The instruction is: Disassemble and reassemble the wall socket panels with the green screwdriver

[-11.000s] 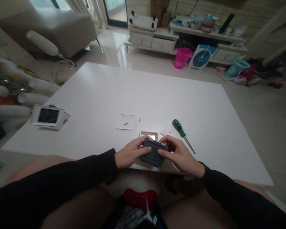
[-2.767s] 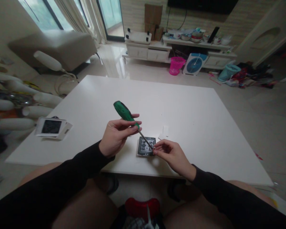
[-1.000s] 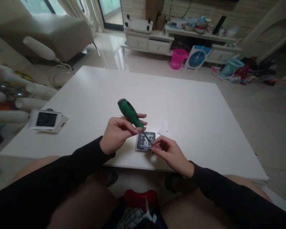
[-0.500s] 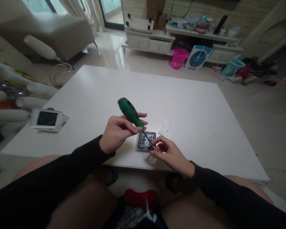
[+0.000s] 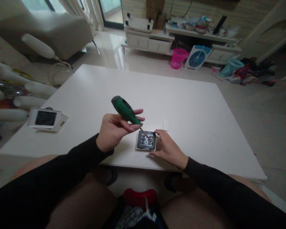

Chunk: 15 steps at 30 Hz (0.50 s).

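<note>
My left hand (image 5: 118, 128) is closed around the green and black handle of a screwdriver (image 5: 125, 109). Its metal shaft slants down to the right, and the tip meets the right half of a square wall switch panel (image 5: 145, 144). That panel lies on the white table near the front edge, its dark inner side up and a pale rim around it. With fingers at the top right corner and thumb at the lower right, my right hand (image 5: 168, 148) grips the panel. Whether a screw sits under the tip is too small to tell.
Just beyond the panel lies a small white flat piece (image 5: 165, 125). A white box (image 5: 45, 118) with a dark window rests at the left end of the white table (image 5: 186, 101). White padded bars (image 5: 35, 101) stand close to the table's left edge.
The screwdriver tip has moved from my right fingertips at the panel's lower right corner onto the panel's inner face. My right hand has spread from a pinch to span the panel's right side.
</note>
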### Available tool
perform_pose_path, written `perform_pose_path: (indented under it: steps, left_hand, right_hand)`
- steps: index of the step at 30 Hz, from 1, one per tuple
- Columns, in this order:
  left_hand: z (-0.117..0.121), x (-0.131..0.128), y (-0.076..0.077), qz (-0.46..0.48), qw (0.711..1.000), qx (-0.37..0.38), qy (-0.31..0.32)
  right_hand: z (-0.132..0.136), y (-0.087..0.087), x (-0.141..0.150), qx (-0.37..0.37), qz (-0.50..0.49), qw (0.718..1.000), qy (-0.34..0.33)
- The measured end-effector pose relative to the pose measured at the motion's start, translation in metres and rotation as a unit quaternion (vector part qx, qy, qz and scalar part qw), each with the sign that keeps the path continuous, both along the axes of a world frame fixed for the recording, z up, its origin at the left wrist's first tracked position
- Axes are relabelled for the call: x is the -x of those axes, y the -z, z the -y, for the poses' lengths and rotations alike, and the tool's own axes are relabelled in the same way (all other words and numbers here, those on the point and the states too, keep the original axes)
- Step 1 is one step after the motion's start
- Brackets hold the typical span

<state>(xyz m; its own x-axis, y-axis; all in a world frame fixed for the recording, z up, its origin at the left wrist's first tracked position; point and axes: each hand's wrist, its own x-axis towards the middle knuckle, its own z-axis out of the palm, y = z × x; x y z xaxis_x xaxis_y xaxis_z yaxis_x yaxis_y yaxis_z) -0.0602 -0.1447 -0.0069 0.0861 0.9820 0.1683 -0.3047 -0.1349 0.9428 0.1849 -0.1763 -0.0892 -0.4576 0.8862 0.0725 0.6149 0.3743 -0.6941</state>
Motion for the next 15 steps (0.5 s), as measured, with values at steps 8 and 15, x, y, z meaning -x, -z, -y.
perform_pose_path:
  steps: [8,15]
  left_hand:
    - [-0.001,0.002,0.003,-0.013,1.0,-0.007,0.005]
    - [-0.001,0.001,0.008,-0.01,0.999,-0.03,0.028]
  right_hand:
    - [-0.006,0.011,0.003,0.026,0.002,1.0,-0.002]
    - [-0.002,0.015,0.016,0.046,-0.033,0.998,0.021]
